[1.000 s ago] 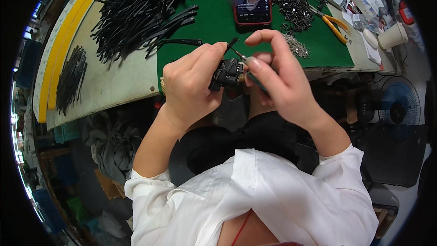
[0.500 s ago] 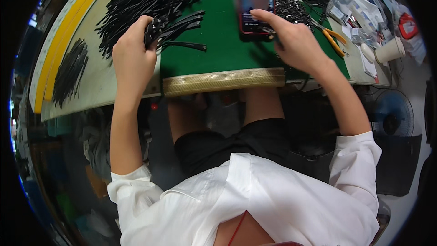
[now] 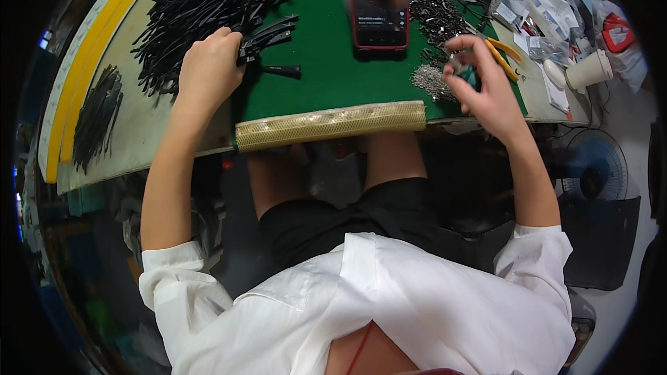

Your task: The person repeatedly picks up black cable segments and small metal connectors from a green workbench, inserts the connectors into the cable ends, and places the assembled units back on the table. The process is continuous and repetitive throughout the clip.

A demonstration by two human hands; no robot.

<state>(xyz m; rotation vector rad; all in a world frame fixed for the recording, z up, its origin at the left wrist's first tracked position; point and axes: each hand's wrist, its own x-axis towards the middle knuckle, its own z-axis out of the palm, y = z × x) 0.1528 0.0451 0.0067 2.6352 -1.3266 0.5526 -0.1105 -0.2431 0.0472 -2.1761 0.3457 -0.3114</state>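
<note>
A green mat (image 3: 333, 83) lies on my pale surface (image 3: 156, 128), fan (image 3: 601, 167) nearby. Left fingers (image 3: 226, 40) curl by black strips (image 3: 272, 36), grip hidden; right fingers (image 3: 479, 48) clamp a teal tool (image 3: 470, 78).

a pale worktable (image 3: 149, 128) stands over a dark grey floor (image 3: 238, 219), bright light (image 3: 46, 38) showing at the far left.

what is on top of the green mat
A red-edged phone, a heap of small black parts, a heap of silver bits and several black strips are on the green mat. Its surface beneath the heaps is covered and cannot be seen.
</note>
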